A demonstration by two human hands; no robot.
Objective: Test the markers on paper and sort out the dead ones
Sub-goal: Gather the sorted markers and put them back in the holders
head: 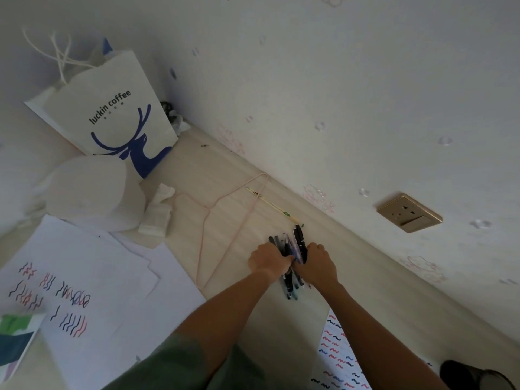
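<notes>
A person gathers a bundle of markers on the pale counter, close to the wall on the far right. The left hand and the right hand press in on the bundle from either side, fingers curled around the dark barrels, whose ends stick out beyond the hands at the far and near sides.

Much of the testing looks to be done. At the near left, a sheet of white paper, lying on a loose stack of other sheets, carries groups of wavy test strokes in black, red and blue. A second marked sheet, at the near right beside the right forearm, is covered in rows of short squiggles in the same colours. Whether the bundle in the hands is the working lot, the dead lot or markers awaiting a test cannot be told; no separate heap of rejects shows, so the sorting appears to be what remains.

Elsewhere on the counter, a pink wire hanger lies between the paper and the markers, with a thin stick along the wall edge. At the far left stand a coffee-shop paper bag with a blue deer print and a roll of white tissue. A brass-coloured wall socket sits to the right.
</notes>
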